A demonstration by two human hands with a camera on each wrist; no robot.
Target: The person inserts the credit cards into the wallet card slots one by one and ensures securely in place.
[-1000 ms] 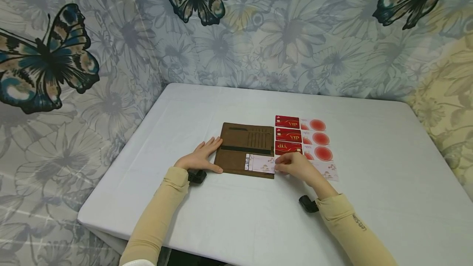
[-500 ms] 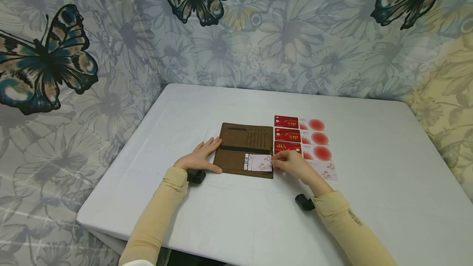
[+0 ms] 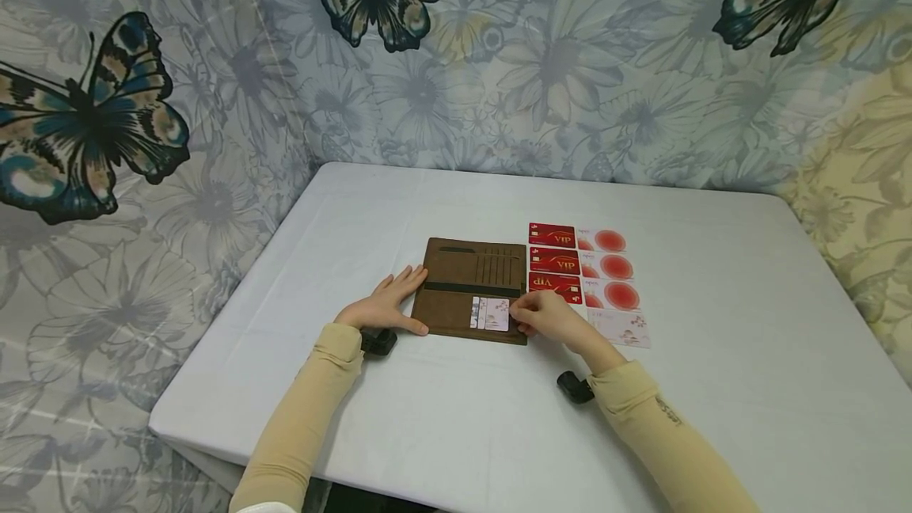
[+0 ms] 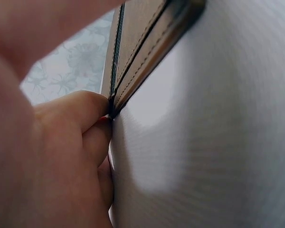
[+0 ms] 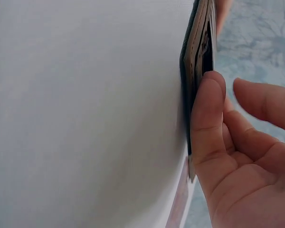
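Observation:
A brown wallet (image 3: 456, 264) lies spread flat on the white table. My left hand (image 3: 385, 307) rests at its left edge with fingers spread, also touching the wallet (image 4: 137, 42) in the left wrist view. On the wallet's near half lies a pale pink card (image 3: 490, 314) with a small printed pattern. My right hand (image 3: 556, 321) pinches this card at its right end, hiding that end. In the right wrist view the thumb (image 5: 209, 109) presses along the wallet's edge, and the index finger (image 5: 266, 102) stands apart from it.
Right of the wallet, red VIP cards (image 3: 555, 261) lie in a column. Beside them is a column of white cards with red circles (image 3: 616, 266), with another pale pink card (image 3: 620, 328) nearest me. The white tablecloth (image 3: 712, 291) reaches back to the patterned curtain (image 3: 499, 85).
My right hand has moved left with the card, from the wallet's right edge onto its near half. Less of the card shows. The left hand stays in place.

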